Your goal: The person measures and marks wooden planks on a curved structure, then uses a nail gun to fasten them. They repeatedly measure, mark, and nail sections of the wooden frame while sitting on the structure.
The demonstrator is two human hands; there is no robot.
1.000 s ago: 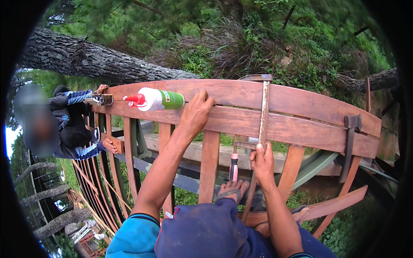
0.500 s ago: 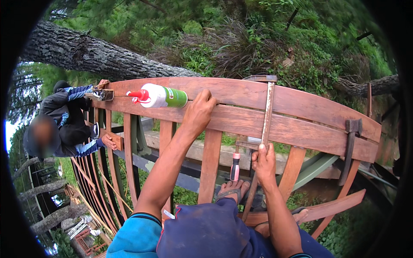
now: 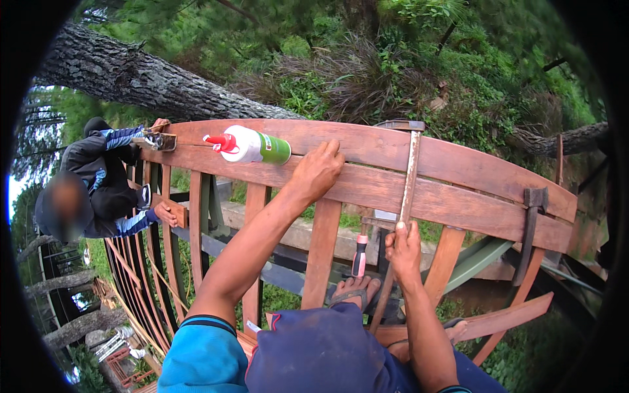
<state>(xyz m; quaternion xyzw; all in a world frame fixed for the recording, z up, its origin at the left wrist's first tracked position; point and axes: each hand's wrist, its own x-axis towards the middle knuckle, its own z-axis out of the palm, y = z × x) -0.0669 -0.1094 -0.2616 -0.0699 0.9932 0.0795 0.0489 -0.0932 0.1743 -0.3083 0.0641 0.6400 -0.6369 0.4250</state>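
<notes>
My left hand grips the curved wooden rail, its fingers bent over the gap between two long boards. Farther right, my right hand is closed around the rusty bar of an F-clamp, thumb along the bar. The clamp's fixed jaw hooks over the rail's far edge; its lower arm carries a screw with a pink-and-black handle. To the left of my left hand, a white-and-green glue bottle with a red nozzle lies on the rail. The right hand's fingertips are partly hidden.
A second clamp grips the rail's right end. At the left, a co-worker crouches with hands on the rail and a wood block. Upright slats stand below the rail; my sandalled foot is among them. A tree trunk leans behind.
My left hand has slid slightly right along the rail, away from the glue bottle. My right hand stays on the clamp bar. The whole view has shifted a little.
</notes>
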